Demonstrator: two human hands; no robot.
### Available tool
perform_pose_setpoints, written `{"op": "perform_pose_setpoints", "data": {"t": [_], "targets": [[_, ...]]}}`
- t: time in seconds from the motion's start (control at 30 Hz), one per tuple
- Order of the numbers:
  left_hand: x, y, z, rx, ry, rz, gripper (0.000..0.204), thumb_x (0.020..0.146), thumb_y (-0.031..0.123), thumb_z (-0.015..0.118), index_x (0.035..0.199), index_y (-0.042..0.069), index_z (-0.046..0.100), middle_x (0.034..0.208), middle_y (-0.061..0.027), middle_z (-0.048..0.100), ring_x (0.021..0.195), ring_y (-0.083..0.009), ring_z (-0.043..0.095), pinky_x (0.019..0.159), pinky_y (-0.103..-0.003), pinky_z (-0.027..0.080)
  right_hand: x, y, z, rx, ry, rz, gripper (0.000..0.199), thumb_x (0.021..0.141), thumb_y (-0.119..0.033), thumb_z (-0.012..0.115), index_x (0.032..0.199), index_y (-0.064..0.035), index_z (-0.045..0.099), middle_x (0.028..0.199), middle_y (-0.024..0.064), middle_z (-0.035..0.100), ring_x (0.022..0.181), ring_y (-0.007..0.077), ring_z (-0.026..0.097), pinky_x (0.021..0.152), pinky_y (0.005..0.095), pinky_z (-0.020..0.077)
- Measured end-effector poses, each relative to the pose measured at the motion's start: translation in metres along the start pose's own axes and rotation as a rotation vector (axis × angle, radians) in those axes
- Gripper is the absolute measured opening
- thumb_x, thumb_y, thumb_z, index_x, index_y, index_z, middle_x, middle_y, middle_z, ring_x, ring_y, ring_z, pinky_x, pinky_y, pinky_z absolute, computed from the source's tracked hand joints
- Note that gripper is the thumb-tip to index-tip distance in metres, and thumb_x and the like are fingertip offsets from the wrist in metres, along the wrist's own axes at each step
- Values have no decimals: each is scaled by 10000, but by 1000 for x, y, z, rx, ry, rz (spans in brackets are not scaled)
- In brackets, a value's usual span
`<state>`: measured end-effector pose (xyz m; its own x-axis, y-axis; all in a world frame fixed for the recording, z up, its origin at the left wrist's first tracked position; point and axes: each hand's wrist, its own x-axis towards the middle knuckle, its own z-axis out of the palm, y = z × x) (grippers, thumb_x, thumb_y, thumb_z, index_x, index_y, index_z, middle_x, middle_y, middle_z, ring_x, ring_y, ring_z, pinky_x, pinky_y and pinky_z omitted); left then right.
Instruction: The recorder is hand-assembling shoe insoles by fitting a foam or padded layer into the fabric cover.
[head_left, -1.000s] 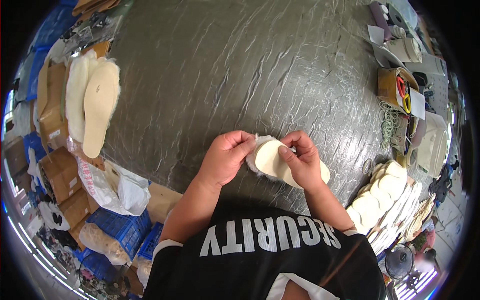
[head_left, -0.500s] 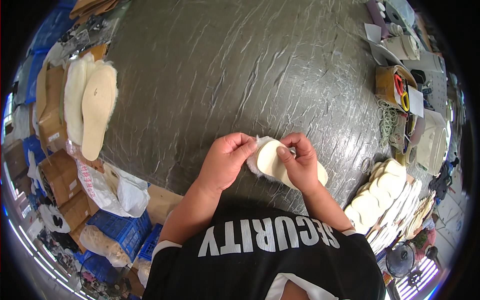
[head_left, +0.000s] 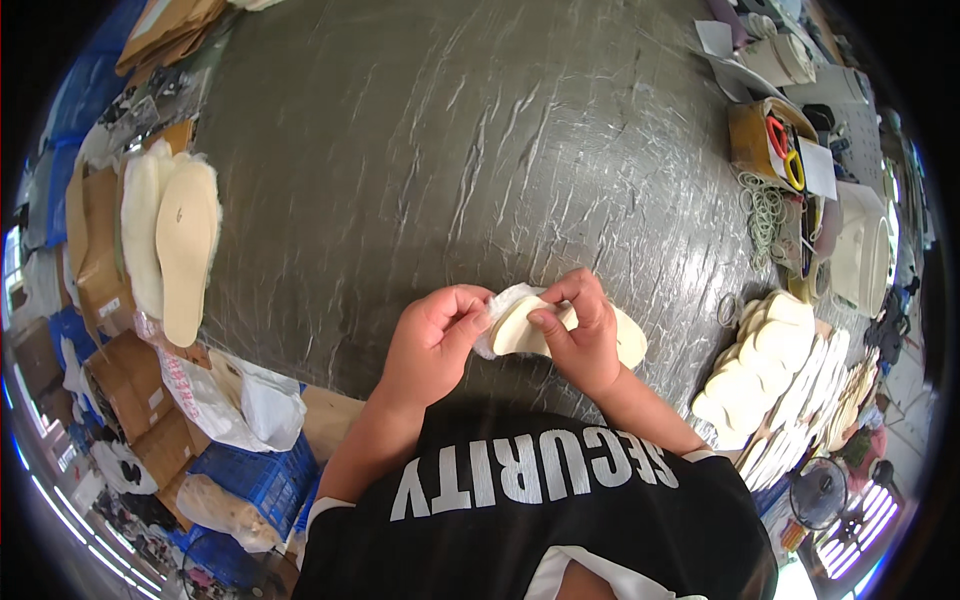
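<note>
Near the table's front edge I hold a cream insole (head_left: 629, 338) with white fleece (head_left: 515, 296) on its far side. At the insole's left end my left hand (head_left: 432, 338) is closed, thumb and forefinger pinching the fleece edge. My right hand (head_left: 583, 338) grips the insole around its middle, thumb on the cream face and fingers at the far edge. The part between my hands looks bent. My right fingers hide some of the middle.
Fleece-backed insoles (head_left: 188, 250) lie at the table's left edge. Cream insole pieces (head_left: 765, 350) are piled at the right. Beyond them are rubber bands (head_left: 763, 222) and a box (head_left: 752, 135) holding scissors (head_left: 793, 168). A blue crate (head_left: 262, 480) stands lower left.
Both hands and the insole have shifted slightly left in the picture. The insole's left part now looks more bent, and more fleece shows at its far edge. The whole view has shifted a little.
</note>
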<state>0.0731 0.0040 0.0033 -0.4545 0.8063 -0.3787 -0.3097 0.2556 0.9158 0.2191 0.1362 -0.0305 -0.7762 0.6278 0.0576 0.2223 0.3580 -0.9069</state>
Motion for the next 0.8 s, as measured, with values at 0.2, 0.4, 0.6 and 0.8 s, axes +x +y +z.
{"op": "perform_pose_setpoints", "data": {"t": [0.2,0.4,0.6,0.8], "targets": [[-10,9,-1,121,-57,98,67,894,3,551,830,-17,550,923,-81,638,756,-93,555,689,-236,464,-11,-9,-5,-21,10,-107,267,673,-42,765,825,-57,546,858,88,604,755,281,537,688,392,419],[-19,15,-7,246,-137,196,81,882,12,572,813,-3,532,916,-101,626,748,-136,556,691,-246,456,-15,-28,-6,-25,110,-104,298,643,-38,775,837,-63,550,971,115,613,906,319,569,771,391,436],[-25,25,-13,329,-227,247,109,884,37,590,812,8,515,898,-102,619,754,-161,551,686,-259,446,-26,-22,-7,97,12,-129,336,657,-35,784,896,-86,553,846,47,628,867,269,602,855,382,409],[-29,30,-16,306,-245,324,109,887,39,593,827,6,508,885,-118,617,757,-179,557,684,-263,446,-30,-33,-11,121,10,-111,458,642,-145,829,998,-81,549,961,78,596,900,271,571,853,400,412]]}}
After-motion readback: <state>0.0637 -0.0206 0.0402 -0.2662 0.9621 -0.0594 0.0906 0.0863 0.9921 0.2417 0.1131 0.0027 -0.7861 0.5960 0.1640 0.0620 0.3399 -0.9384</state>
